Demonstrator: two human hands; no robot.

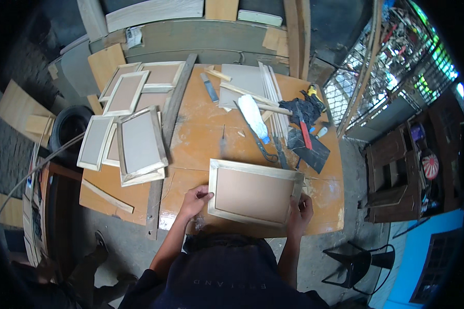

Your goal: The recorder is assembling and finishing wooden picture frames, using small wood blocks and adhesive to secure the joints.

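Between my two hands is a rectangular wooden frame [252, 191] with pale wood edges and a brown backing board, held over the near edge of the orange-brown worktable [196, 134]. My left hand [196, 201] pinches its left side, thumb on top. At the opposite side, my right hand [300, 211] grips the right edge, fingers curled round it. Farther off to the left lie several similar frames [126, 92], some overlapping. One of them, a frame with a darker wooden border [142, 140], rests on top of the nearer group.
A handsaw [258, 135] and a white cloth-like bundle [252, 113] lie beyond the held frame. Thin wood strips [273, 98], black cloth [303, 109] and a red-handled tool [305, 135] are at right. A long wooden bar [176, 103] crosses the table's left part. Another person's legs [87, 273] show lower left.
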